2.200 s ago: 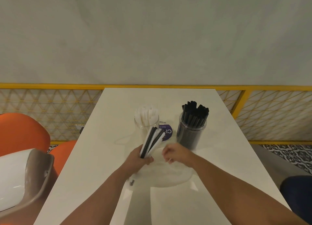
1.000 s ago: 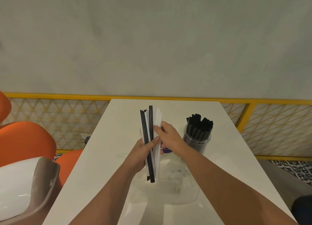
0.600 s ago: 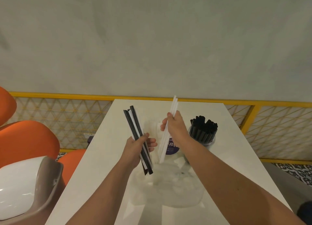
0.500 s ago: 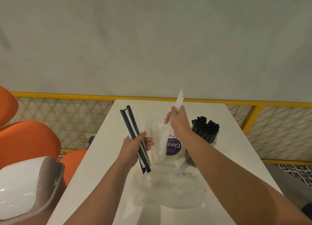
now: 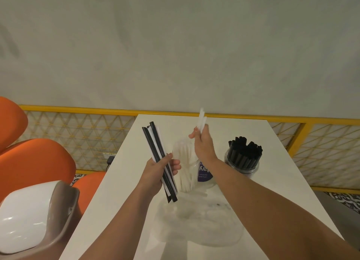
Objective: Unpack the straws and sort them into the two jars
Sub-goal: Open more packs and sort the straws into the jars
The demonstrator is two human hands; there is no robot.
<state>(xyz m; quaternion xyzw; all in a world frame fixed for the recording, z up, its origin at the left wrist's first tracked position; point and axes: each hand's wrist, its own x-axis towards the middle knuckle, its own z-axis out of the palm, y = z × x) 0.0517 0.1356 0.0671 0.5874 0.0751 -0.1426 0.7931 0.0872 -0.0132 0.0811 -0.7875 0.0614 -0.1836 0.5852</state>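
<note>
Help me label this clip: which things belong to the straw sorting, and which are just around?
Job:
- black and white straws in left hand
- white straws in right hand
- clear white-straw jar
- clear black-straw jar
- crumpled clear plastic wrapper

Around:
- orange chairs
- yellow mesh railing

The left hand (image 5: 155,172) grips black and white straws (image 5: 160,160); at its two o'clock, the right hand (image 5: 202,144) lifts white straws (image 5: 201,117) over the white jar (image 5: 185,168).
</note>
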